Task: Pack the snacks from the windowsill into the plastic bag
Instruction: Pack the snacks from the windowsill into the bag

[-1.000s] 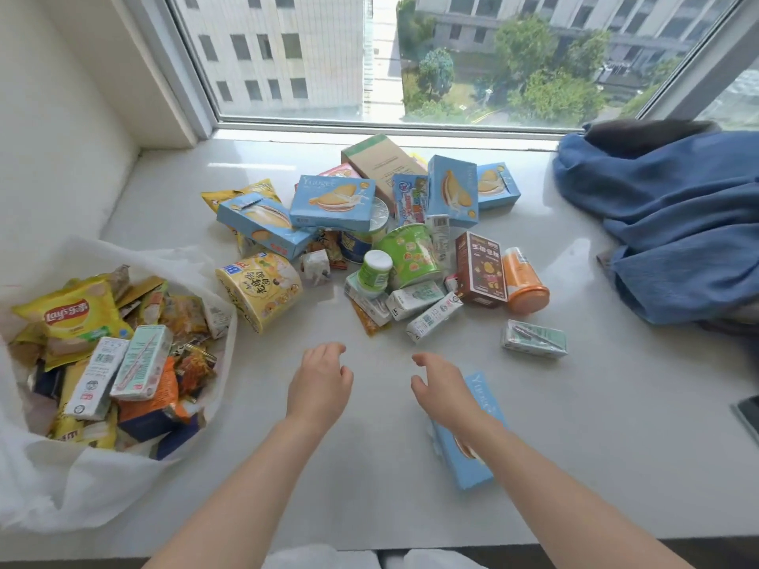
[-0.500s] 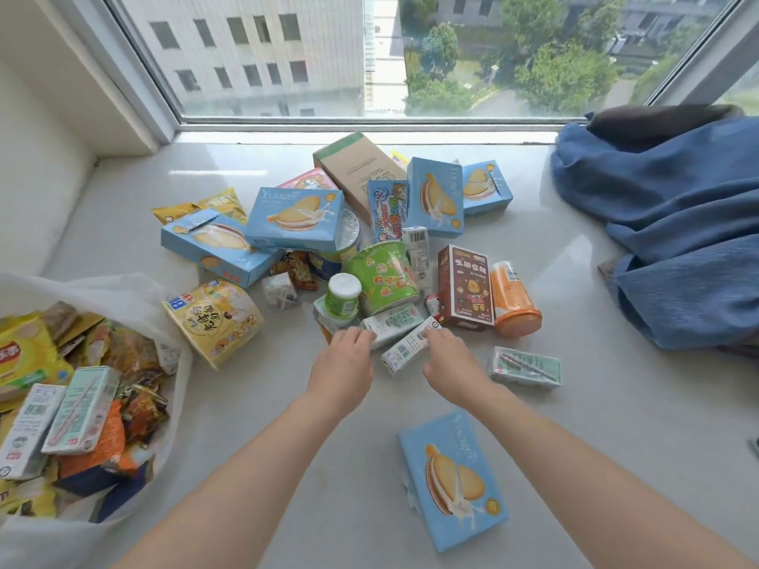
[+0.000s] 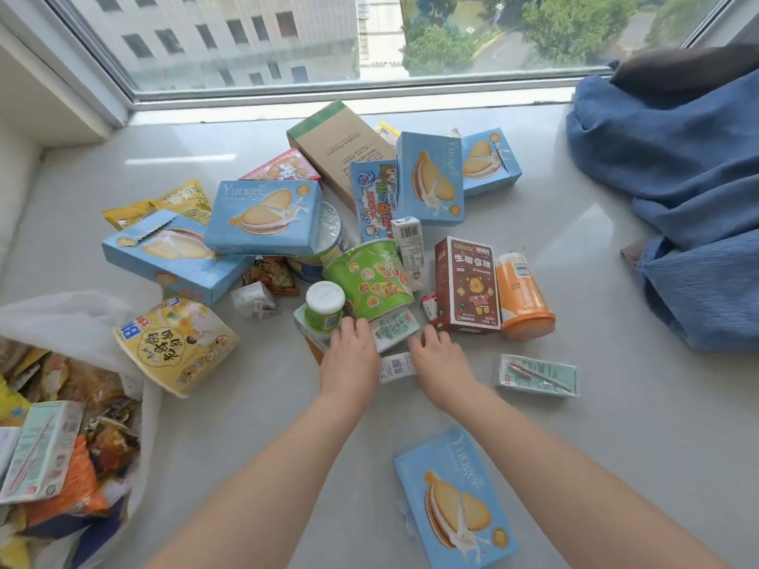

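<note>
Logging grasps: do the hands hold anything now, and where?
Nothing is clearly held. Left hand and right hand rest on small milk cartons, fingers hidden.

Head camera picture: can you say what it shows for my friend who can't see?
Two bare hands, the left hand and right hand, reach onto small white-and-green drink cartons at the front of a snack pile on a pale stone windowsill. Light-blue biscuit boxes, a green cup and a brown box lie behind. A white plastic bag of snacks sits left.
</note>
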